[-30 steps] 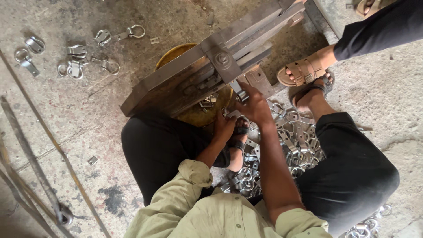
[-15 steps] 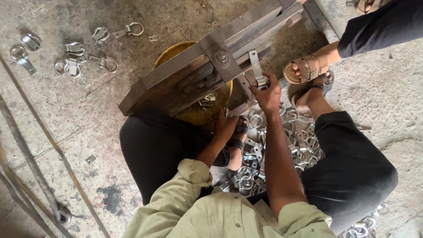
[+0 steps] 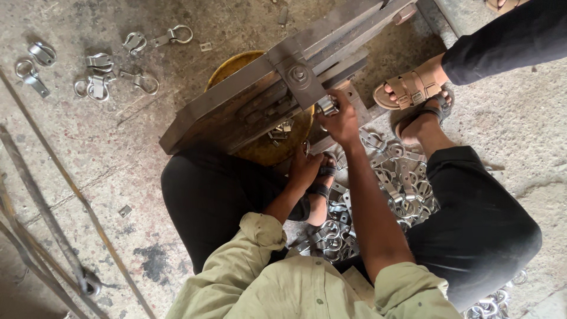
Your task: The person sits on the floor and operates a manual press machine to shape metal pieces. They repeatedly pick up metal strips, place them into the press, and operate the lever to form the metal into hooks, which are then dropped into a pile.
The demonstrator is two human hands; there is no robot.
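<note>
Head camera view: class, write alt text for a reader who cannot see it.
A seated person's right hand holds a small metal fitting against a steel press, while the left hand rests lower down. Metal ring clasps lie heaped between the legs on the concrete floor.

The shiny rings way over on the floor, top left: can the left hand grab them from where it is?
Probably not. The left hand is tucked under the metal press, and the loose ring fittings lie well beyond the person's knee.
</note>
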